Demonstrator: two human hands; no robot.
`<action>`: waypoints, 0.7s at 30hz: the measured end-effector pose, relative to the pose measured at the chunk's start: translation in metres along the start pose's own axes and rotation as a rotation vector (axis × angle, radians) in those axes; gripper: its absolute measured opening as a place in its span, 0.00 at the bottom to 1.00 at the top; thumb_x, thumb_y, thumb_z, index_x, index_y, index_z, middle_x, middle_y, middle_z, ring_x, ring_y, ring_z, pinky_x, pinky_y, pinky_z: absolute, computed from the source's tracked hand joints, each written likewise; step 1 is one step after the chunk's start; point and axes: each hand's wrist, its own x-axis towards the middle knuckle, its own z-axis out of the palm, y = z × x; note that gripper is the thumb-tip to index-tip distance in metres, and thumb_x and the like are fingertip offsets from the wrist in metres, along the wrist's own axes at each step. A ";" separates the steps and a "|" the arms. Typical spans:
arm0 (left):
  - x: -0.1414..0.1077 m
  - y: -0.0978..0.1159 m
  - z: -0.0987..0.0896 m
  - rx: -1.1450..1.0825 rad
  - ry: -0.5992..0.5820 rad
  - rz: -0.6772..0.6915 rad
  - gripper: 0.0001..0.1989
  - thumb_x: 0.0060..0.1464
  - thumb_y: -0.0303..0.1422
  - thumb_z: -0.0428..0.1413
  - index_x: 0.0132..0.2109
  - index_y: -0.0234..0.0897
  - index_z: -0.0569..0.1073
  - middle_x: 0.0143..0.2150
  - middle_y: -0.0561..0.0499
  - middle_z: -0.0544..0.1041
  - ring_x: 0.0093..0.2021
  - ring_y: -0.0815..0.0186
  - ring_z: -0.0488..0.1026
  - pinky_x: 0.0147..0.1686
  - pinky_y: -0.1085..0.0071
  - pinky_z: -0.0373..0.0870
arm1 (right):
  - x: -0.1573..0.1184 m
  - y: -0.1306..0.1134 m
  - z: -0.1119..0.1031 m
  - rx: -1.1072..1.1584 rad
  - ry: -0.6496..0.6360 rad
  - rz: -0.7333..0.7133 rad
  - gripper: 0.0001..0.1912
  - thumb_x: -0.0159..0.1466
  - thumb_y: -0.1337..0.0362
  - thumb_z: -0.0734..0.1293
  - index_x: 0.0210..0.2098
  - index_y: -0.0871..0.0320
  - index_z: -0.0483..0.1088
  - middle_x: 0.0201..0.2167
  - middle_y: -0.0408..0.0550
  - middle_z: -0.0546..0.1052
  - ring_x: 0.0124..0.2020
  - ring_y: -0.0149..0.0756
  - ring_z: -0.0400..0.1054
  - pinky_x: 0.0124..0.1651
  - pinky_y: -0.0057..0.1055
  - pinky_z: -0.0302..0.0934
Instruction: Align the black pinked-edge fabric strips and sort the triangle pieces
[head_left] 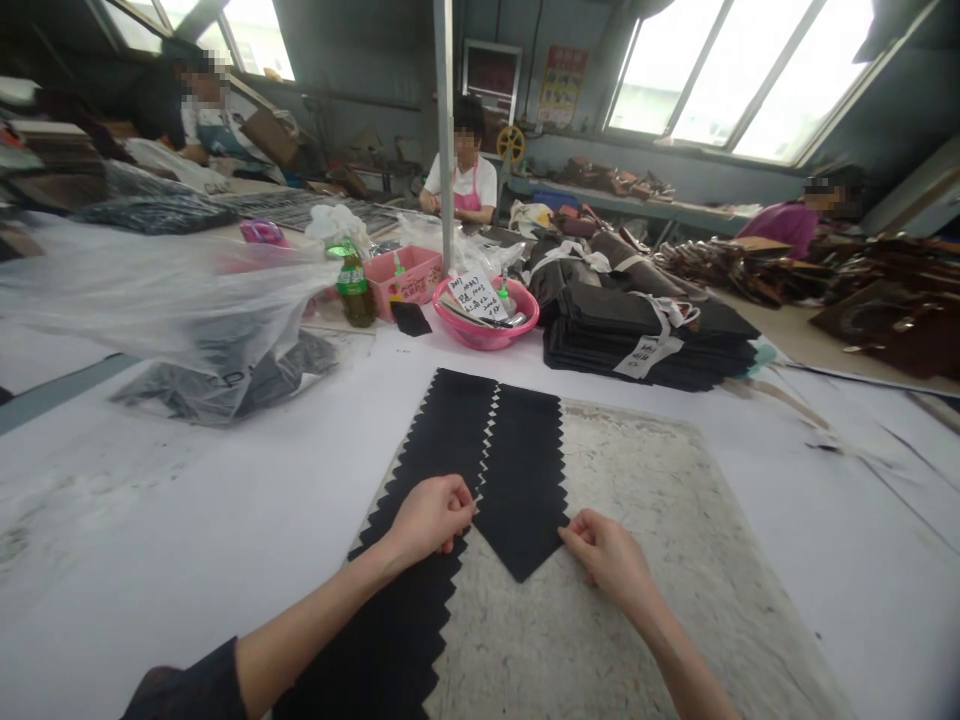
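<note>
Head view: the left hand (431,515) is curled into a loose fist, knuckles down on the long black zigzag-edged strip (427,500), fingertips pinching at its inner saw-tooth edge. The right hand (607,555) is narrow too, fingers tucked, nipping the lower right edge of the shorter black pointed piece (521,480). Both pieces lie flat on the grey speckled mat (675,560), side by side, their jagged edges almost meeting along a thin pale seam line between them.

How far along? By my reading the two pieces are laid out and roughly aligned near the top, while the lower stretch of the long strip, running down beside the left forearm, has no partner against it; the matching looks under way, not finished.

Edges and room: the mat's right half is bare, and the white tabletop (150,520) spreads wide on the left. Further back, a clear plastic bag (187,300) with dark contents sits left, a pink basin (487,325) with a handwritten note and a pink box (409,280) stand behind the work, and a tied stack of black fabric (645,335) sits right of them, all well apart from the hands. Other people sit at far benches, none reaching in.
</note>
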 end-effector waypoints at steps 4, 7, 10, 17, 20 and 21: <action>0.002 0.000 -0.002 -0.155 -0.026 -0.038 0.06 0.49 0.34 0.50 0.34 0.36 0.67 0.20 0.56 0.72 0.14 0.70 0.68 0.11 0.79 0.57 | 0.000 0.000 -0.001 0.003 -0.005 -0.004 0.11 0.61 0.57 0.61 0.26 0.55 0.67 0.16 0.39 0.72 0.19 0.29 0.67 0.25 0.25 0.48; 0.002 -0.001 -0.003 -0.183 -0.045 -0.027 0.06 0.49 0.35 0.51 0.33 0.36 0.67 0.19 0.57 0.71 0.13 0.71 0.68 0.10 0.80 0.57 | 0.000 -0.001 -0.001 0.010 -0.017 0.003 0.11 0.61 0.57 0.61 0.26 0.55 0.67 0.16 0.38 0.72 0.18 0.29 0.67 0.24 0.24 0.48; 0.001 -0.004 -0.004 -0.165 -0.059 0.009 0.09 0.49 0.38 0.52 0.34 0.36 0.69 0.20 0.57 0.71 0.14 0.71 0.68 0.10 0.80 0.57 | 0.000 0.000 -0.001 0.024 -0.026 0.002 0.11 0.61 0.57 0.61 0.25 0.55 0.67 0.16 0.38 0.72 0.18 0.28 0.67 0.24 0.24 0.48; 0.000 -0.010 0.005 -0.043 -0.051 0.041 0.11 0.50 0.41 0.51 0.31 0.38 0.69 0.18 0.59 0.70 0.13 0.72 0.67 0.11 0.80 0.52 | -0.006 -0.003 -0.002 0.057 0.031 0.038 0.08 0.59 0.61 0.62 0.26 0.56 0.69 0.19 0.39 0.74 0.19 0.27 0.67 0.25 0.23 0.49; 0.012 -0.026 0.012 0.013 -0.082 0.038 0.10 0.51 0.44 0.50 0.31 0.43 0.68 0.19 0.62 0.70 0.13 0.70 0.68 0.11 0.80 0.50 | -0.008 -0.005 0.000 0.045 0.099 0.043 0.06 0.55 0.63 0.64 0.25 0.55 0.72 0.22 0.40 0.76 0.26 0.30 0.71 0.27 0.23 0.51; 0.018 -0.032 0.014 0.047 -0.109 0.015 0.11 0.49 0.45 0.50 0.30 0.44 0.67 0.18 0.63 0.70 0.12 0.70 0.68 0.10 0.79 0.50 | -0.006 -0.004 0.001 0.045 0.134 0.039 0.05 0.54 0.64 0.64 0.25 0.54 0.72 0.23 0.40 0.77 0.28 0.31 0.71 0.28 0.23 0.52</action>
